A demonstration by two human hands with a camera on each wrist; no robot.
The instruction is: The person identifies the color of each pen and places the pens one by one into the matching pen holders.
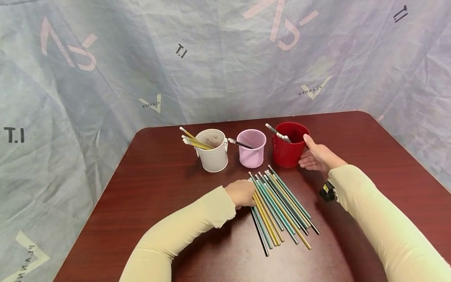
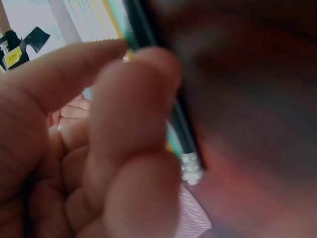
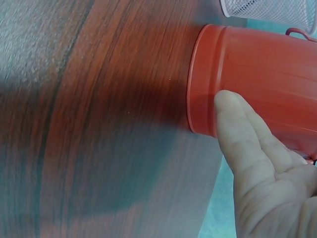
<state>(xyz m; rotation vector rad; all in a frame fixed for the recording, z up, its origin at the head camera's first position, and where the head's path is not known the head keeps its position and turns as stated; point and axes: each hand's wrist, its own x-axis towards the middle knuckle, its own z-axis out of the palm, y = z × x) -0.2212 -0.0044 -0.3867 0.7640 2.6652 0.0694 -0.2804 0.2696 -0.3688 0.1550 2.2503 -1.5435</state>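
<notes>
A row of pencils with white erasers lies side by side on the table, in green, gold and black. At its left edge my left hand pinches a black pencil near the eraser end; the fingers partly hide it in the left wrist view. My right hand touches the right side of a red bucket, its fingers fairly straight along the wall and the thumb at the rim. Several pencils lean inside that bucket, their eraser ends up.
Left of the red bucket stands a pink mesh cup with black pencils in it. Farther left, a white bucket holds gold pencils. Behind the wooden table hangs a grey printed cloth.
</notes>
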